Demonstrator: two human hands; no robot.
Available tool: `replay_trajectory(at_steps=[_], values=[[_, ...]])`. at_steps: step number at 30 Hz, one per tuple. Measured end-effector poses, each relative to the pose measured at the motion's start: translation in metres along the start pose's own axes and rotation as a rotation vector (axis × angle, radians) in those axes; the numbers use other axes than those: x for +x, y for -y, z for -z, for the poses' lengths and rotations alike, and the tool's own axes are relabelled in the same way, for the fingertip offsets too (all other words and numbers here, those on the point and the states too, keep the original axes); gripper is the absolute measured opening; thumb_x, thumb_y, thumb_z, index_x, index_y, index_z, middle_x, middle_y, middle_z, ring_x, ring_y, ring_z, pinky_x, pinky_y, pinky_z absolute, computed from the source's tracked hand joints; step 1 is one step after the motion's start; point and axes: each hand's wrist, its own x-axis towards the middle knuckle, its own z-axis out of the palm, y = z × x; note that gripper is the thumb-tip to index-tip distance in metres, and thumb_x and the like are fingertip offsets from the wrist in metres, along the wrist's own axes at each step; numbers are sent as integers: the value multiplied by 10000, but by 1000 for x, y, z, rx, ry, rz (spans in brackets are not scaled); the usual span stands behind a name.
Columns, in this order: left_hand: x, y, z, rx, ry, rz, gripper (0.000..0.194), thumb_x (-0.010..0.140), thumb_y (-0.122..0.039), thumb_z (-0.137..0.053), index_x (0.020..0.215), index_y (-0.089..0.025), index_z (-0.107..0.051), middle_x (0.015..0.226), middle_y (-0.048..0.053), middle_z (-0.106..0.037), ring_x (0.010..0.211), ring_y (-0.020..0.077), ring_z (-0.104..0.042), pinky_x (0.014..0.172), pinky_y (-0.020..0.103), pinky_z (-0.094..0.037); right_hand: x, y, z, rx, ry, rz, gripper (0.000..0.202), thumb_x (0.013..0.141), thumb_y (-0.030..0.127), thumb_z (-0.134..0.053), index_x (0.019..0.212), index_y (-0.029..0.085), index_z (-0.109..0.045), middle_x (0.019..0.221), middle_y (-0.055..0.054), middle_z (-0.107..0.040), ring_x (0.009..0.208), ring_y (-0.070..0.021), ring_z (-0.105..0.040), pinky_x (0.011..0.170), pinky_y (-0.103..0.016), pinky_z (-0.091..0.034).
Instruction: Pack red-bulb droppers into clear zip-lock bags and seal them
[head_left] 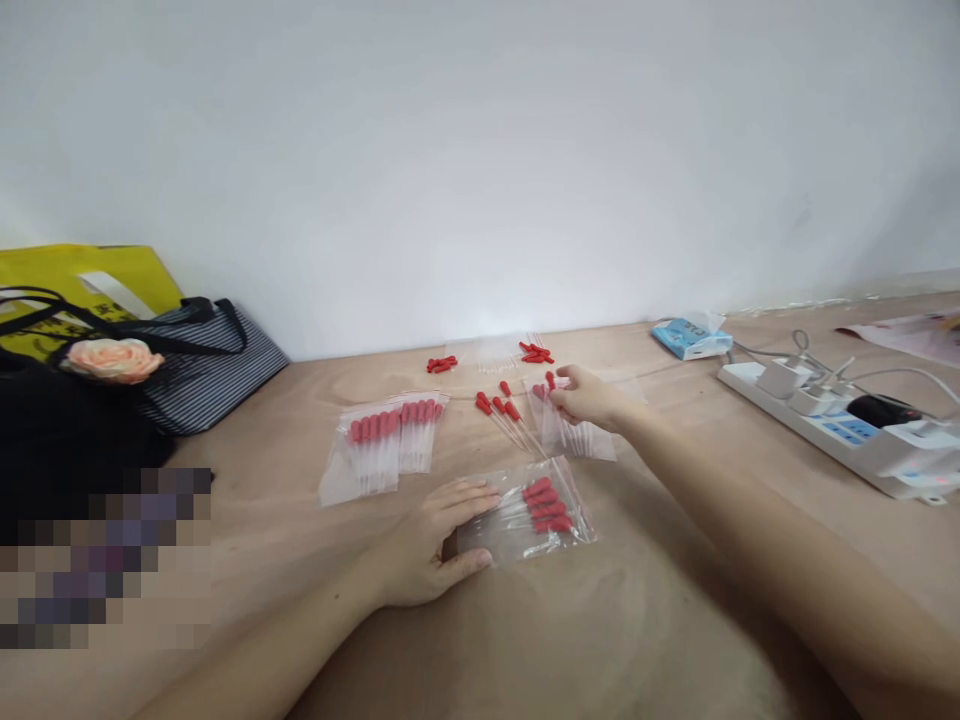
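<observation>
Two filled bags [336, 480] are lying side by side on the left, dropper bulbs facing far, tubes running near. A small heap of red bulbs [441, 364] is sitting farther back.

Left hand [431, 535] is resting nearer and to their right, thumb and fingers spreading wide over the left end of the near bag [517, 545]; not pinching anything that I can see. Droppers in that bag are lying roughly crosswise: tubes pointing left at the hand, bulbs sitting right, clear of the fingers.

Four loose droppers [498, 405] are lying mid-table beyond the near bag. Bulbs are sitting far-left, long axes slanting near-right. Right hand is sitting closer to those bulbs; they're lying left of its fingertips.

Key relation: one upright-looking bulb [550, 380] is sitting immediately left of the right hand's thumb and fingertip, at the far edge of the right bag [600, 445]. Right hand [592, 398] is holding a narrow gap there; can't tell whether it's gripping the bulb or only touching. Tubes in that bag are running near-right, partly hidden under the hand.
</observation>
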Motion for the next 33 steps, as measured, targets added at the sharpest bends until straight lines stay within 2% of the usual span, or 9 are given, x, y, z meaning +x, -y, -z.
replay_trajectory(at_steps=[3,5,9,13,20,26,30,33], values=[[0,-1,0,1,-2,0,478,804,-333,-535,1256,-241,-410,1300,39,-454,1223,230,-369,1028,426,-295,-25,-23,15,230,-10,19,656,681,143,-460,1269,139,-169,463,105,-411,355,-90,-429,362,-188,-332],[0,0,0,1,3,11,479,806,-340,-532,1258,-239,-408,1308,38,-445,1230,230,-358,1026,422,-301,-39,-39,18,345,-70,61,684,675,169,-470,1265,181,-125,508,106,-445,368,-92,-461,379,-199,-370],[0,2,-1,11,11,18,467,817,-346,-520,1256,-240,-406,1311,30,-441,1236,222,-349,1031,417,-299,-55,-60,8,499,-201,80,590,660,221,-518,1162,212,-210,576,89,-483,428,-105,-518,433,-239,-443],[0,2,-2,17,4,9,474,819,-344,-517,1265,-239,-394,1313,30,-438,1235,218,-349,1034,418,-292,-60,-62,-5,597,-272,70,552,632,233,-578,1072,236,-244,594,93,-491,461,-110,-545,458,-253,-476],[1,0,-1,22,-3,13,464,817,-343,-518,1256,-241,-407,1304,27,-448,1232,224,-352,1026,424,-303,-72,-56,-16,845,-217,62,406,672,376,-586,933,238,-309,612,69,-553,544,-131,-608,545,-291,-513],[0,4,-3,26,-4,-5,473,817,-350,-519,1258,-228,-404,1312,35,-438,1235,219,-348,1030,415,-300,-76,-55,-20,953,-244,30,318,685,316,-601,845,233,-338,635,38,-590,609,-137,-630,601,-291,-518],[0,2,-3,34,3,8,474,823,-357,-510,1266,-234,-393,1316,33,-432,1241,221,-338,1033,416,-292,-81,-52,-22,952,-117,-6,286,692,324,-607,802,216,-365,678,13,-610,618,-130,-629,607,-278,-509],[-1,1,-3,37,10,27,501,823,-349,-508,1290,-251,-355,1343,31,-394,1245,226,-329,1027,420,-295,-83,-50,-23,943,-35,-5,309,655,339,-642,786,207,-395,687,37,-595,515,-79,-580,492,-202,-456]])
